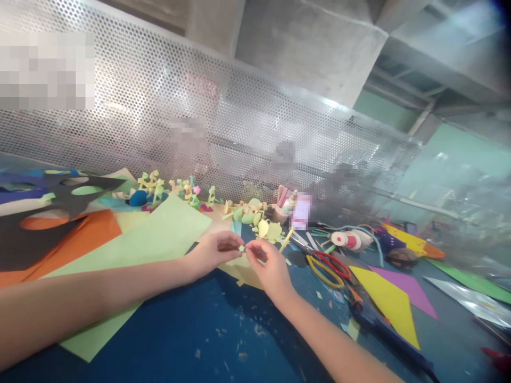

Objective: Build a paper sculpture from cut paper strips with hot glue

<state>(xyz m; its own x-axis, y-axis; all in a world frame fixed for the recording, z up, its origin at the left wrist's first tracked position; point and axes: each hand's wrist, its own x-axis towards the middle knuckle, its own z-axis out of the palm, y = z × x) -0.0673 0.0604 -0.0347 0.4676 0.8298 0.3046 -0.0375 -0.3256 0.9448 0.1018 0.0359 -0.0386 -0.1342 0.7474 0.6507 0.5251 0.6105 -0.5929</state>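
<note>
My left hand [217,252] and my right hand [269,266] meet over the middle of the blue table. Between their fingertips is a tiny pale green piece [241,248], perhaps foam or paper, pinched from both sides. Its exact shape is too small to make out. Under my left forearm lies a large light green sheet [159,234]. Just beyond my hands are several pale green and yellow cut pieces [263,227]. A thin yellow strip [286,240] lies beside my right hand.
Right of my hands lie scissors with red and yellow handles [329,268], a blue glue gun [387,330], a spool [351,239] and a yellow sheet [389,298]. Small figures [151,186] stand at the back. Orange sheets [91,234] lie left. A perforated metal panel [239,117] rises behind.
</note>
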